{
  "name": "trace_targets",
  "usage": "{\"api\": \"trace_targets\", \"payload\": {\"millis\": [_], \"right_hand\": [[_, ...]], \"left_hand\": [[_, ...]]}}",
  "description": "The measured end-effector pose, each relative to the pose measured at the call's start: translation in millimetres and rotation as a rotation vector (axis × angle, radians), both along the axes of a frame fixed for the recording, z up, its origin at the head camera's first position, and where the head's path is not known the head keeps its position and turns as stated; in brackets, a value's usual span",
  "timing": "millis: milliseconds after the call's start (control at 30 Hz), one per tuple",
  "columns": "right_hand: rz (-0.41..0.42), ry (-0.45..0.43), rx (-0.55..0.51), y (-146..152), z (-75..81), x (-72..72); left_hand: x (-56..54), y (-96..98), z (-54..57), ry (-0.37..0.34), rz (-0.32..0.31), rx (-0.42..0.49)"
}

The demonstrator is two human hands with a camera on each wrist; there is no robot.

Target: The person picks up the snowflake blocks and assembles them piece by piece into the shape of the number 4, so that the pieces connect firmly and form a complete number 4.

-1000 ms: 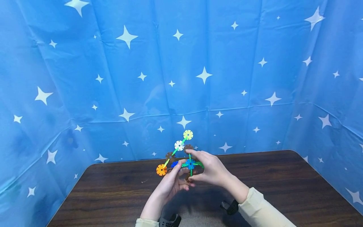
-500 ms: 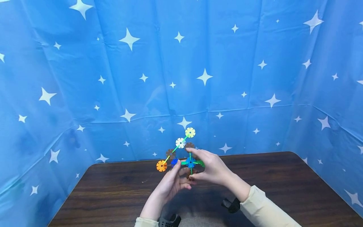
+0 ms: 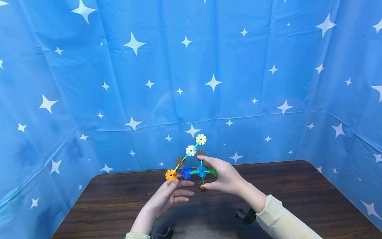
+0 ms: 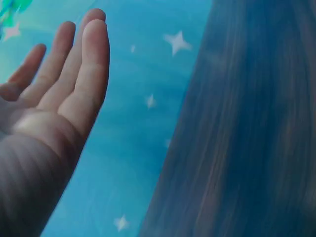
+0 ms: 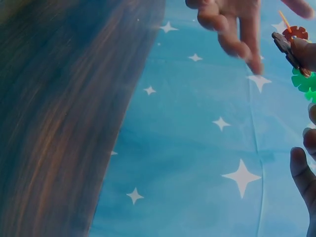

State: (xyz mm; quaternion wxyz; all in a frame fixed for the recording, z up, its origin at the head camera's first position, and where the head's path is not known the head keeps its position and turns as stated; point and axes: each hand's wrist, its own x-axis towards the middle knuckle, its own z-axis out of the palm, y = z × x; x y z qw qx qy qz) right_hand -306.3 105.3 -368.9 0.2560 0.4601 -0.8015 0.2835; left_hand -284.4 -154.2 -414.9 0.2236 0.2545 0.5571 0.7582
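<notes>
A construction of interlocking notched plastic discs stands up in the head view. Its slanting chain runs from an orange disc (image 3: 171,175) through a brown and a white disc (image 3: 191,150) to a pale yellow disc (image 3: 201,139). Beside it a light blue disc (image 3: 202,171) joins a dark blue disc (image 3: 186,173) and green ones. My right hand (image 3: 228,177) pinches this part between thumb and fingers, at the upper and lower brown discs. My left hand (image 3: 162,199) has its fingers extended just below the orange disc; whether the thumb touches it I cannot tell. The left wrist view shows the palm bare.
Both hands are above a dark wood-grain table (image 3: 119,199). A blue star-patterned curtain (image 3: 179,66) hangs behind the table and along its sides. Black straps (image 3: 246,216) sit around the wrists.
My left hand has let go of the disc construction and moved left and down, its fingers spreading. The dark blue disc shows fully. My right hand keeps its hold, nearly still.
</notes>
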Motion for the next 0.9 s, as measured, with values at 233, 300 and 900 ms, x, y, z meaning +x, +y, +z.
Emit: {"api": "trace_targets", "payload": {"millis": [233, 300, 900], "right_hand": [[-0.036, -0.025, 0.024, 6.1, 1.4, 2.8], [-0.038, -0.028, 0.028, 7.2, 1.8, 2.4], [-0.040, -0.130, 0.044, 6.6, -1.0, -2.7]], "left_hand": [[-2.5, -30.0, 18.8, 0.112, 0.154, -0.068], [-2.4, -31.1, 26.5, 0.134, 0.231, -0.099], [-3.3, -29.0, 44.9, 0.272, 0.416, -0.398]]}}
